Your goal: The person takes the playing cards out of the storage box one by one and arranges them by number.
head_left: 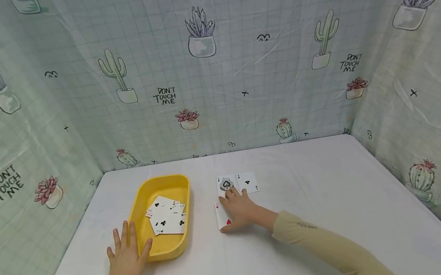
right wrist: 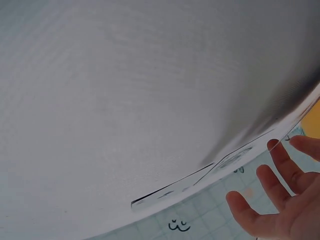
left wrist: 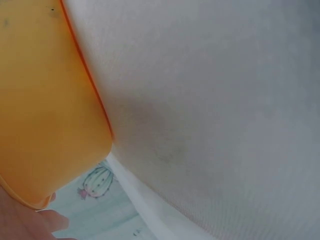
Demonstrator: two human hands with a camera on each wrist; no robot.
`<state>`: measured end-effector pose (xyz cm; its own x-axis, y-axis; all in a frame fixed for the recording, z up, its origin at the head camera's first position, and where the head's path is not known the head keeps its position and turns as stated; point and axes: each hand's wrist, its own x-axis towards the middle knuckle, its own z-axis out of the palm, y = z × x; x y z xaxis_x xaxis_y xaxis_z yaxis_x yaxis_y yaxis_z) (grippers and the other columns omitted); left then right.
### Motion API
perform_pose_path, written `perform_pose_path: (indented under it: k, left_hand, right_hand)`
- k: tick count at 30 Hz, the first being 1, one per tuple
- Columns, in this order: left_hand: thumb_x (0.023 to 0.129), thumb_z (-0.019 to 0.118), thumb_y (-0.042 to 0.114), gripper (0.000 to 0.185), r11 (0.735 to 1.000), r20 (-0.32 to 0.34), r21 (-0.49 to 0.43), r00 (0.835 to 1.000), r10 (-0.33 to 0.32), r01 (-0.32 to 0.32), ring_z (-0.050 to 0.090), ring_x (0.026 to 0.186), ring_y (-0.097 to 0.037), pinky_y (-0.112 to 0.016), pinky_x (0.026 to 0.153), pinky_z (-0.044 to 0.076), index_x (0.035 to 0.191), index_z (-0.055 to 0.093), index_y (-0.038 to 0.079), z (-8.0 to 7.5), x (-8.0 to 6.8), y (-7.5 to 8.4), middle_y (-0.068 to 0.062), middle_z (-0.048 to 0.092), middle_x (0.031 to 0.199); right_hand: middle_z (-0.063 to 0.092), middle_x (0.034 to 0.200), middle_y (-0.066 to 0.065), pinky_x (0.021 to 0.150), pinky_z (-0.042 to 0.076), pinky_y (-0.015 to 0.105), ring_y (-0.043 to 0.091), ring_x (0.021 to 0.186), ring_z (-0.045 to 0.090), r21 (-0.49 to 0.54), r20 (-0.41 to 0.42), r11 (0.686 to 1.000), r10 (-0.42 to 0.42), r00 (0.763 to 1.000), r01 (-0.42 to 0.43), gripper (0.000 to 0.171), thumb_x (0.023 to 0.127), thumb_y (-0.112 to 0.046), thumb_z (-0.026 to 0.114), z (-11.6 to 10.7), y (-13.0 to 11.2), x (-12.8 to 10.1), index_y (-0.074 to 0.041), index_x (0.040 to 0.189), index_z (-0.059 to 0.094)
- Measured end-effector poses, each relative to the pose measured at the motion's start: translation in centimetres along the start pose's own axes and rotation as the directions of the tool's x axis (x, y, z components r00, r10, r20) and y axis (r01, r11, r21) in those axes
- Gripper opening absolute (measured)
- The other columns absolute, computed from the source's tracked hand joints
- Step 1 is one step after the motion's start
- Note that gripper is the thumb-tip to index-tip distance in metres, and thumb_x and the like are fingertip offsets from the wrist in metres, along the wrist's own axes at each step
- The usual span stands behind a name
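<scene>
My right hand (head_left: 240, 209) holds a red heart playing card (head_left: 220, 218) by its edges, thumb at the near end and a finger at the far end. The hand covers part of it. Just beyond lie an ace of spades (head_left: 226, 183) and an ace of clubs (head_left: 247, 182), side by side and face up. In the right wrist view the fingers (right wrist: 274, 182) are spread above the table. My left hand (head_left: 124, 261) rests on the left side of a yellow tray (head_left: 169, 254), fingers extended and thumb at its near rim. Several overlapping cards (head_left: 167, 222) lie inside the tray.
A white-covered table (head_left: 307, 176) carries the tray and cards. Behind it and at both sides hangs a pale grid-patterned cloth (head_left: 236, 68) printed with cacti and potted plants. The tray's wall (left wrist: 45, 100) fills the left of the left wrist view.
</scene>
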<state>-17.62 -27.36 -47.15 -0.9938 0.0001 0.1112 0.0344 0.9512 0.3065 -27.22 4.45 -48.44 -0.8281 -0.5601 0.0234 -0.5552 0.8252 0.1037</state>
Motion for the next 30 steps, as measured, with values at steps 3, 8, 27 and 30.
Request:
perform_pose_path:
  k: [3,8,27,30]
  left_hand:
    - [0.091,0.035,0.049,0.079,1.0,0.006,-0.002,1.0,-0.003,0.003,-0.006,0.132,-0.05,-0.074,0.092,0.005,0.142,0.004,-0.003,0.0,0.0,0.0,-0.027,0.004,0.147]
    - [0.091,0.035,0.049,0.079,1.0,-0.005,0.007,1.0,-0.008,0.008,-0.002,0.131,-0.051,-0.074,0.092,0.007,0.141,0.006,-0.004,0.1,0.0,0.0,-0.028,0.006,0.146]
    - [0.091,0.035,0.048,0.078,1.0,-0.011,-0.004,1.0,0.001,-0.001,-0.007,0.131,-0.05,-0.075,0.091,0.006,0.141,0.006,-0.004,0.3,0.1,-0.1,-0.028,0.005,0.146]
    - [0.091,0.036,0.047,0.077,1.0,-0.019,-0.005,1.0,0.005,-0.005,-0.006,0.131,-0.051,-0.075,0.091,0.006,0.141,0.007,-0.005,0.4,0.1,-0.1,-0.028,0.005,0.146]
  right_hand:
    - [0.045,0.123,0.01,0.084,0.036,0.054,0.027,0.117,0.037,-0.003,0.003,1.0,0.009,1.0,-0.009,0.094,0.065,-0.078,0.047,0.3,0.2,-0.1,-0.013,0.132,0.039]
    - [0.046,0.122,0.009,0.085,0.036,0.056,0.027,0.114,0.038,0.005,0.016,1.0,0.007,1.0,-0.007,0.093,0.066,-0.078,0.045,0.4,0.6,-0.3,-0.013,0.133,0.039]
    - [0.046,0.121,0.007,0.084,0.036,0.054,0.025,0.112,0.038,0.024,0.048,1.0,0.009,0.999,-0.01,0.096,0.066,-0.078,0.044,0.3,1.2,-0.5,-0.014,0.138,0.034]
    - [0.046,0.12,0.006,0.084,0.035,0.052,0.024,0.112,0.038,0.022,0.045,1.0,0.004,0.999,-0.005,0.096,0.067,-0.078,0.044,0.3,1.3,-0.5,-0.014,0.138,0.033]
